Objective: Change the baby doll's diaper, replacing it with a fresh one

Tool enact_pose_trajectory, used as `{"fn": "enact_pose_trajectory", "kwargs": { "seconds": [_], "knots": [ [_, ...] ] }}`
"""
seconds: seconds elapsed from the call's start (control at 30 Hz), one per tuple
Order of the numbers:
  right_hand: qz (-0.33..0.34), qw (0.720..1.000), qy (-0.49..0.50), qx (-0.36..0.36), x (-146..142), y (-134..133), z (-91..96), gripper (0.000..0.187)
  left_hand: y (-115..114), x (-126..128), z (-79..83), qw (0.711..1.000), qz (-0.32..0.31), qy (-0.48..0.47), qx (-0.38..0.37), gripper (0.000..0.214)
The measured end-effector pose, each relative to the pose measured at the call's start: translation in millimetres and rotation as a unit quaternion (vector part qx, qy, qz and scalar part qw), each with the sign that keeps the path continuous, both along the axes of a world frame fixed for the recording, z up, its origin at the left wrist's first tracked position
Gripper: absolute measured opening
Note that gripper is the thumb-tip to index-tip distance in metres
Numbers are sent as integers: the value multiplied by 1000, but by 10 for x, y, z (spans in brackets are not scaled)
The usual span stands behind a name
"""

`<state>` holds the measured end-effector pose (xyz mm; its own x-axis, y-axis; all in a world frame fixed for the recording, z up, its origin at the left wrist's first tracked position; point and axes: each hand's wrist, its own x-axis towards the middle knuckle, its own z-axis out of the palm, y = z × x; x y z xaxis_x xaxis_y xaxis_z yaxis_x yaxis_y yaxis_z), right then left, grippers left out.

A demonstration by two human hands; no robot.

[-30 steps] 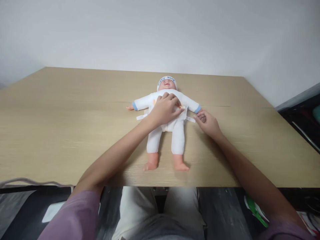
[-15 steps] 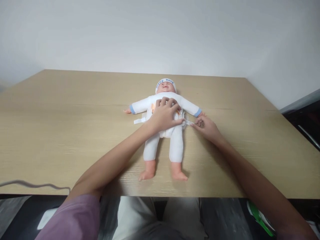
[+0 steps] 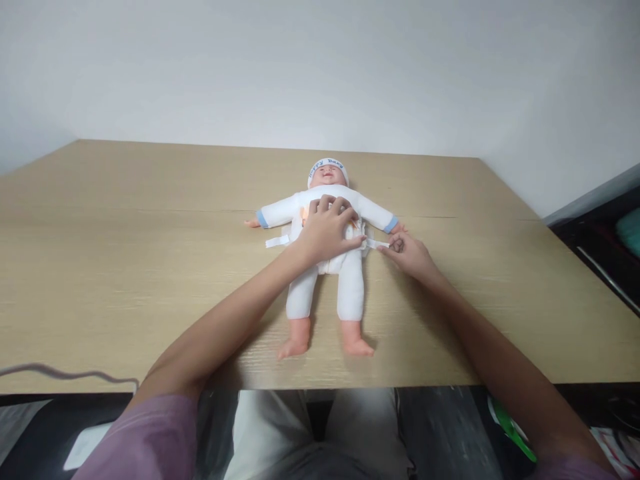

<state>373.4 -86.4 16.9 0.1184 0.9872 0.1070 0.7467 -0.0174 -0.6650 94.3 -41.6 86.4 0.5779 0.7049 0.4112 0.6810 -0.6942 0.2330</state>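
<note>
A baby doll (image 3: pixel 351 293) in a white suit with blue cuffs lies on its back, feet toward me, arms spread. A white diaper (image 3: pixel 329 267) is between its legs and over its belly. My left hand (image 3: pixel 326 230) presses down on the diaper's front with the fingers spread, hiding most of it. Off to the right, my right hand (image 3: pixel 411 255) pinches the end of a white diaper tab (image 3: pixel 377 245), which is stretched out sideways. Another tab (image 3: pixel 277 241) sticks out loose on the doll's left side in view.
The doll lies on a wooden table (image 3: pixel 150 267) with a pale wall (image 3: pixel 280 73) behind it. A grey cable (image 3: pixel 65 373) runs along the near left edge. Below the table at the right is a green object (image 3: pixel 515 430). Dark furniture (image 3: pixel 600 247) stands beyond the right side.
Both hands keep nearly the same place on the doll and tab. The view has shifted slightly, so the doll sits a little further left.
</note>
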Motion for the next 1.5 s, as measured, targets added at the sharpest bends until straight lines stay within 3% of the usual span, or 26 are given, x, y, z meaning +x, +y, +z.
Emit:
{"fn": "enact_pose_trajectory", "kwargs": {
  "seconds": [0.2, 0.37, 0.57, 0.8, 1.0, 1.5],
  "knots": [
    [26, 999, 37, -23, 44, -1, 21, 53, -12, -3, 10, 1000, 2, 6, 3, 44],
    [62, 987, 148, 9, 8, 36, 100, 59, -12, 0, 9, 1000, 6, 9, 7, 46],
    [74, 917, 390, 37, -123, 240, 52, 64, -23, 8, 20, 1000, 10, 13, 4, 47],
    [87, 864, 493, 55, -583, 543, 21, 70, -48, 12, 39, 1000, 20, 19, 4, 50],
    [103, 838, 535, 31, -917, 616, 0, 60, -74, 15, 64, 1000, 20, 15, 3, 43],
    [136, 842, 521, 23, -912, 537, 9, 63, -55, -1, 13, 999, 20, 25, 30, 47]
  ]
}}
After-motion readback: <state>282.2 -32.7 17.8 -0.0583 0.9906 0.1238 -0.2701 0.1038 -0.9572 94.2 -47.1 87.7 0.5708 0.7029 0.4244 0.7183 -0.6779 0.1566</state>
